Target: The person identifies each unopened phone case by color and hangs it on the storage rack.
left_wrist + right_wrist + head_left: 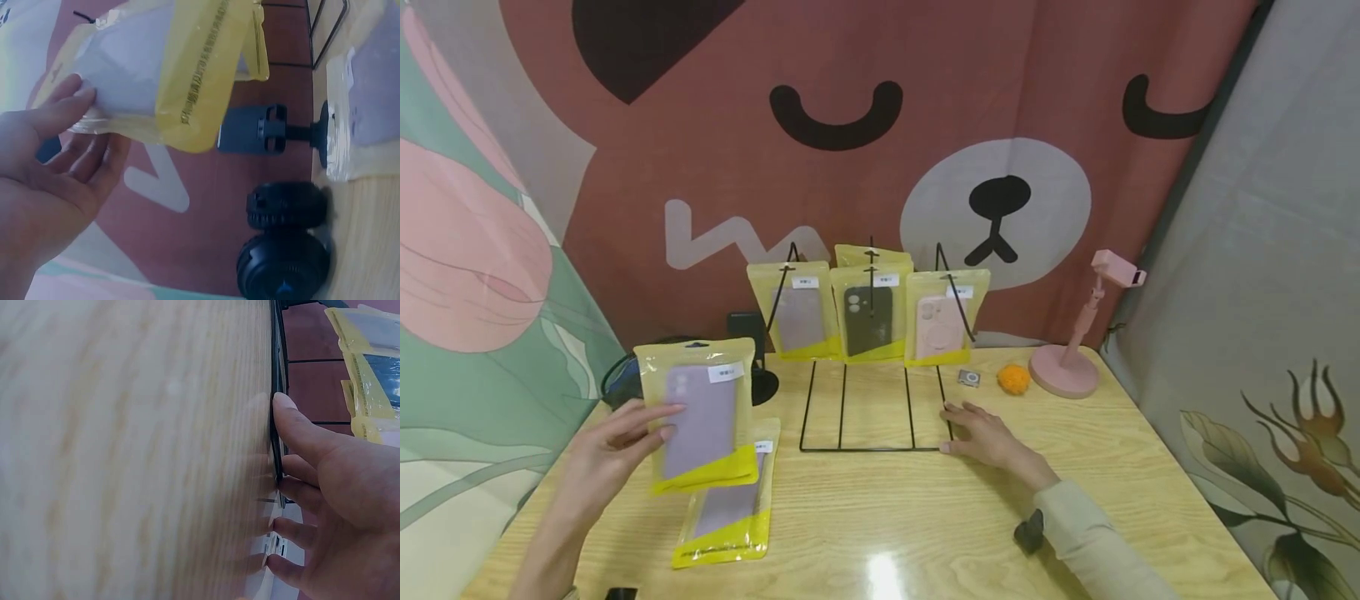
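My left hand (617, 446) pinches a yellow-edged clear pouch (700, 425) with a purple phone case in it, thumb in front. It hangs upright above a second such pouch (722, 525) lying on the table. In the left wrist view the thumb of the left hand (56, 162) lies across the held pouch (125, 69). At the right front corner of a black wire rack (865, 450), my right hand (988, 437) rests its fingers and thumb against the base. The right wrist view shows the thumb of that hand (337, 475) touching the black wire.
Pouches with a purple case (797, 321), a dark case (868, 325) and a pink case (938, 329) hang on the rack. A pink stand (1066, 367), orange fuzzy ball (1013, 379) and small silver device (968, 378) are right; black headphones (284, 262) and black phone stand (763, 385) left.
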`<state>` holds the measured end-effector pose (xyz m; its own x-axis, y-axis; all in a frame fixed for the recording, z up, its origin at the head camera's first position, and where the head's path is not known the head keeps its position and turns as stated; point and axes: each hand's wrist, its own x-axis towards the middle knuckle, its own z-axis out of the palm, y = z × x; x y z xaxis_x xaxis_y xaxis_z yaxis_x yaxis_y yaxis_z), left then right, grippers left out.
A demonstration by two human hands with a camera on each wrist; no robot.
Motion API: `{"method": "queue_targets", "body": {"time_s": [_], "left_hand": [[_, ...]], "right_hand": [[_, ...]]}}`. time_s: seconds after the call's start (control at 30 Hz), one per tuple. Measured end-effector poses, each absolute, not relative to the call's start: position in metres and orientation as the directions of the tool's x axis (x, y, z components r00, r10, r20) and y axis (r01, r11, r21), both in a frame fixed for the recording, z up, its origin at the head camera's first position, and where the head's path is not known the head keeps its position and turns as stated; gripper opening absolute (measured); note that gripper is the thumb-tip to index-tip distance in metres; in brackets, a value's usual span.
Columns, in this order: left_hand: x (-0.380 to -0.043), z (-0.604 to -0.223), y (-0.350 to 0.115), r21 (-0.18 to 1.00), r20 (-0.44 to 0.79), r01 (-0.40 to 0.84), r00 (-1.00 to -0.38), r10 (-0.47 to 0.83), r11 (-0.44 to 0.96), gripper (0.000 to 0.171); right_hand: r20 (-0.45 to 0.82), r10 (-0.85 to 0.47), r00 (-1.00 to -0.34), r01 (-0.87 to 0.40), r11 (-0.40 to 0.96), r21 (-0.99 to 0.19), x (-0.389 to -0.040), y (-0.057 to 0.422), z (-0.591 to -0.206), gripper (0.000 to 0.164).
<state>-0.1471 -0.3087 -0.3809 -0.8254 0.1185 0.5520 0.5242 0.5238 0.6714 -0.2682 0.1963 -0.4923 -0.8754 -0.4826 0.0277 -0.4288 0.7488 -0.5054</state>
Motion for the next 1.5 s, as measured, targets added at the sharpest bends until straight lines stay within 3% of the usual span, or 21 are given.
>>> {"method": "queue_targets", "body": {"time_s": [0.5,0.9,1.5], "left_hand": [[-0.165,-0.383,-0.28,0.691,0.577,0.649,-0.76,0.298,0.318,0.036],[-0.177,-0.378,-0.265,0.709,0.533,0.616,-0.787,0.31,0.344,0.032],[-0.201,-0.387,-0.259,0.777,0.453,0.497,-0.868,0.206,0.385,0.03]], "right_hand": [[0.029,-0.48,-0.877,-0.428,0.753,-0.5,-0.27,0.196,-0.491,0.066],[0.043,-0.487,-0.872,-0.44,0.744,-0.503,-0.27,0.196,-0.49,0.064],[0.035,-0.484,-0.874,-0.433,0.745,-0.508,-0.268,0.197,-0.492,0.066]]}}
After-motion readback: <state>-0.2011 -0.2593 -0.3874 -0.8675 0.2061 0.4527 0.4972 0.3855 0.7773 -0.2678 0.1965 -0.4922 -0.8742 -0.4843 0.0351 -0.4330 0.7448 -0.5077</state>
